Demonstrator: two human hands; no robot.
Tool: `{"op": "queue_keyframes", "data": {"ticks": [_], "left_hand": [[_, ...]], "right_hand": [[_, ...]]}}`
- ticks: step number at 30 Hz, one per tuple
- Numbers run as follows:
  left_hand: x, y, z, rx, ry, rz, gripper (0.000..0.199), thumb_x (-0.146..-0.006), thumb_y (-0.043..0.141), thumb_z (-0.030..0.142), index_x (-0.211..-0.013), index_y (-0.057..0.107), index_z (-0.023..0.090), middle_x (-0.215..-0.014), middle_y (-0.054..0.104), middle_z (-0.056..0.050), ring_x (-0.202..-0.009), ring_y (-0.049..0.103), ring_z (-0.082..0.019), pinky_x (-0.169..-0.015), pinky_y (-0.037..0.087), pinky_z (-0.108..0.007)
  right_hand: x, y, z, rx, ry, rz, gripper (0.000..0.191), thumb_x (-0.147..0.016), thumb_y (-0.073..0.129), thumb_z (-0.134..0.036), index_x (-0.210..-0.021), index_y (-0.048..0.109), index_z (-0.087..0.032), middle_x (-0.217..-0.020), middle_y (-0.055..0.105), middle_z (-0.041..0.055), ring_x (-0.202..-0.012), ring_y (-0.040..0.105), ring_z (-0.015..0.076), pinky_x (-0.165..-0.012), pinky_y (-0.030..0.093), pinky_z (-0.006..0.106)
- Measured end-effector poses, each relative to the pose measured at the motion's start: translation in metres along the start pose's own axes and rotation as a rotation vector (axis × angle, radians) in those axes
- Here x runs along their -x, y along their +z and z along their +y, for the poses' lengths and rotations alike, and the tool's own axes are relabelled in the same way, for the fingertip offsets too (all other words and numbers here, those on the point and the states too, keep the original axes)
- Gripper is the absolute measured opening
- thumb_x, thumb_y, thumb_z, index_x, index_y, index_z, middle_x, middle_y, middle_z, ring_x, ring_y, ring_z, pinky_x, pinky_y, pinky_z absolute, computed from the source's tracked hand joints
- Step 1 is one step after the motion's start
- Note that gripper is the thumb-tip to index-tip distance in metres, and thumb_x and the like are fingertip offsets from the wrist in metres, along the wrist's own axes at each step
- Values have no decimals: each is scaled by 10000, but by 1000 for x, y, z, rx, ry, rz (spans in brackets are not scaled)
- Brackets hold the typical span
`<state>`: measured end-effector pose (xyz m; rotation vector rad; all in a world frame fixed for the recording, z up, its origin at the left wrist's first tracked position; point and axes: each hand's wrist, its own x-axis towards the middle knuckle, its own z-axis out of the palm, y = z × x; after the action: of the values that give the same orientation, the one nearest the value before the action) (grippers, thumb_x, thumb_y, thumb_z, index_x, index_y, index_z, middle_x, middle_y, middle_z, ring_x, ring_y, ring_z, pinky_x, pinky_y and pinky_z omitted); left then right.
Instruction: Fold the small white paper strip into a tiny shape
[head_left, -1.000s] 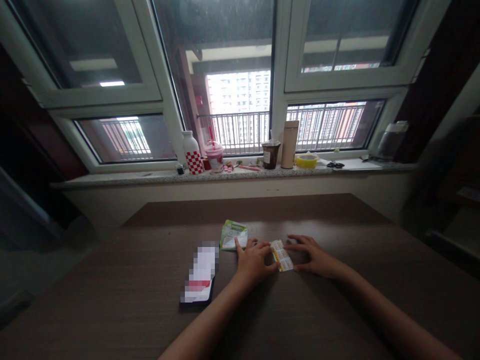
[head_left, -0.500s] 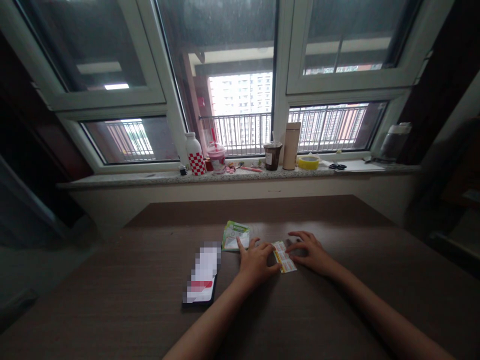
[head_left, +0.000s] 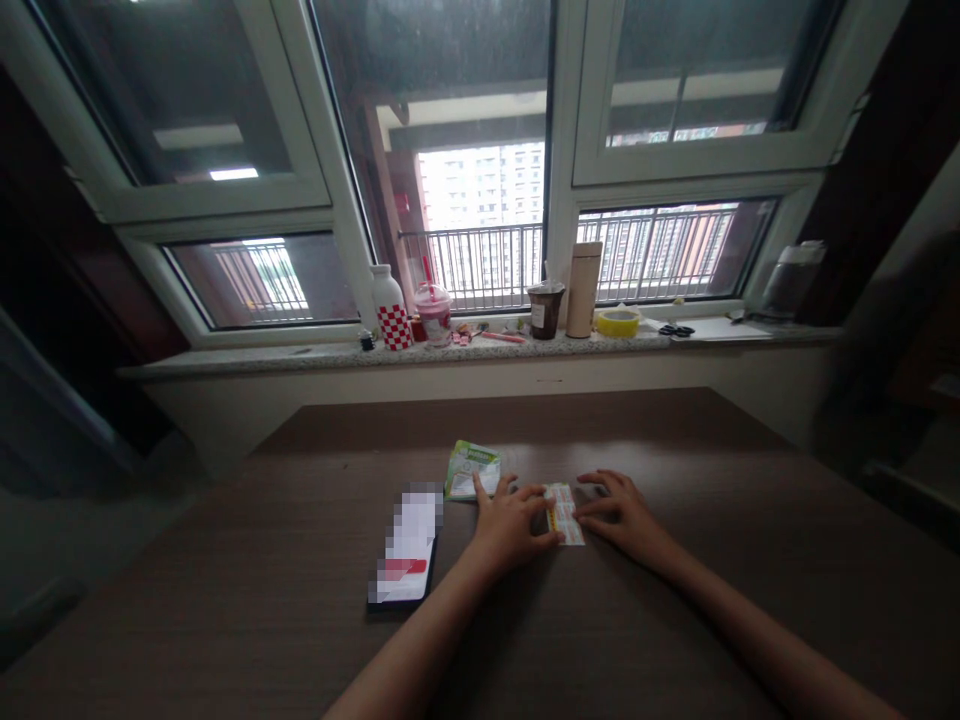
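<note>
A small printed slip, white with yellow and red, lies flat on the brown table between my hands. My left hand rests at its left edge, fingers spread, thumb and fingertips touching the paper. On the other side, my right hand has its fingers apart, with fingertips at the slip's right edge. Just beyond my left hand is a green and white packet, partly covered by that hand's fingers. A phone with a lit, blurred screen lies left of my left forearm.
Along the windowsill behind the table stand a red-checked white bottle, a pink cup, a dark cup, a beige flask, yellow tape, scissors and a clear container.
The slip has turned to lie straighter, its near end shifting slightly left. My right hand's fingers have moved a little at its right edge; my left hand stays nearly in place.
</note>
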<state>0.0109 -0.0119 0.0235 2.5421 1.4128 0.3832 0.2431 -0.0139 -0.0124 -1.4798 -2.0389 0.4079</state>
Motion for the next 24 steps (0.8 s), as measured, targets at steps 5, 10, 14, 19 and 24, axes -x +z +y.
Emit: {"op": "queue_keyframes", "data": {"ticks": [5, 10, 14, 19, 24], "left_hand": [[1, 0, -1, -12, 7, 3, 511, -779, 590, 640, -1254, 559, 455, -1381, 559, 37, -1365, 317, -365, -1023, -133, -781], [1, 4, -4, 10, 32, 29, 492, -787, 589, 629, -1249, 555, 466, -1375, 565, 56, -1363, 325, -355, -1018, -154, -777], [0, 5, -4, 6, 33, 30, 501, -783, 585, 640, -1249, 559, 459, -1373, 567, 50, -1359, 327, -363, -1012, -153, -782], [0, 4, -4, 11, 34, 24, 500, -787, 580, 639, -1249, 563, 449, -1379, 562, 46, -1360, 324, -367, -1013, -151, -782], [1, 4, -4, 6, 39, 20, 505, -788, 580, 639, -1256, 553, 451, -1382, 559, 48, -1364, 320, -364, -1007, -148, -790]], "right_hand": [[-4, -2, 3, 45, 63, -20, 134, -808, 657, -384, -878, 771, -382, -1375, 512, 4, -1293, 348, 314, -1099, 301, 519], [-11, 0, 4, 102, 117, -8, 181, -840, 607, -426, -945, 754, -405, -1443, 443, -25, -1333, 298, 339, -1087, 264, 576], [-14, 2, 4, 130, 129, 35, 234, -850, 577, -477, -977, 750, -384, -1441, 438, -1, -1333, 299, 352, -1065, 276, 590], [-16, 4, 2, 177, 154, 75, 234, -865, 560, -488, -1012, 731, -423, -1422, 445, 7, -1316, 306, 356, -1030, 311, 598], [-15, 7, 0, 227, 179, 109, 247, -883, 540, -478, -1062, 706, -440, -1396, 464, 14, -1292, 332, 343, -1011, 341, 584]]}}
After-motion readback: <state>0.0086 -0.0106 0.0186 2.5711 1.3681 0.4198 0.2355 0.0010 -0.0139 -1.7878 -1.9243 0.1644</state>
